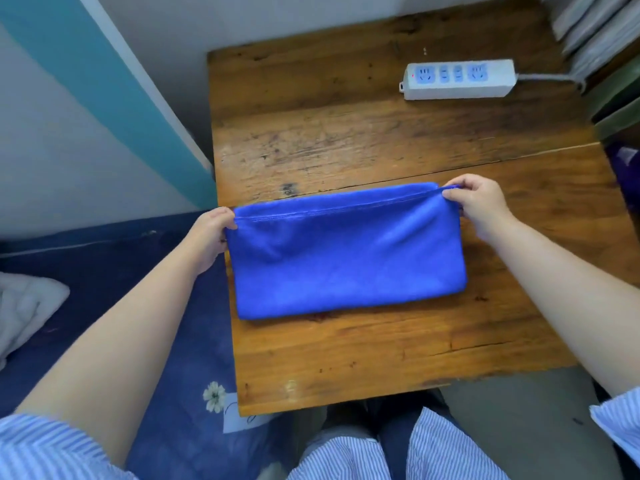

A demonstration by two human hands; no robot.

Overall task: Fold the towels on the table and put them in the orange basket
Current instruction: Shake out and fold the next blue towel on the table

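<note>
A bright blue towel lies folded in half on the wooden table, its folded edge toward me and its hemmed edges at the far side. My left hand pinches the far left corner of the towel. At the far right corner, my right hand pinches the hem between thumb and fingers, lifting it slightly off the wood. No orange basket is in view.
A white power strip with a grey cable lies at the table's far right. Stacked grey items fill the top right corner. A dark blue bed cover with a white cloth lies left of the table.
</note>
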